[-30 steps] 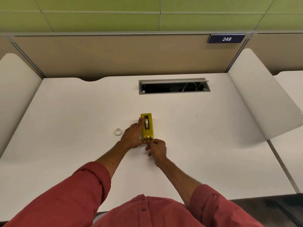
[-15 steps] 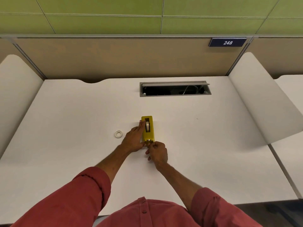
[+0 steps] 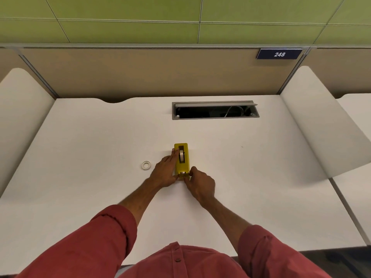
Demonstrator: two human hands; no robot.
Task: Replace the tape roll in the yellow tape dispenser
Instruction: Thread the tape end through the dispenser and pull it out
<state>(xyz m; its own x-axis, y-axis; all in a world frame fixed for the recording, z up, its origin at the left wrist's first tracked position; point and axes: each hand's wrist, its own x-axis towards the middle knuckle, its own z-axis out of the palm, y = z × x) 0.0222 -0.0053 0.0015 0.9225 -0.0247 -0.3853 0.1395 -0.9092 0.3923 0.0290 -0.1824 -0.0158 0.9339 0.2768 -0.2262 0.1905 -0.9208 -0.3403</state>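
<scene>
The yellow tape dispenser (image 3: 182,159) lies on the white desk (image 3: 241,177), its long axis pointing away from me. A pale tape roll (image 3: 181,155) sits in its slot. My left hand (image 3: 165,171) presses flat against the dispenser's left side, fingers stretched along it. My right hand (image 3: 198,183) pinches at the near cutter end with thumb and forefinger; whether tape is between the fingertips I cannot tell. A small white empty tape ring (image 3: 146,165) lies flat on the desk, left of my left hand and apart from it.
An open cable slot (image 3: 214,112) with wires inside is set into the desk behind the dispenser. White curved side panels (image 3: 321,121) stand at both desk sides. A brown partition with a "248" plate (image 3: 279,54) closes the back.
Both hands stay on the dispenser in nearly the same grip. The view has tilted slightly, so everything sits a little lower in the frame.
</scene>
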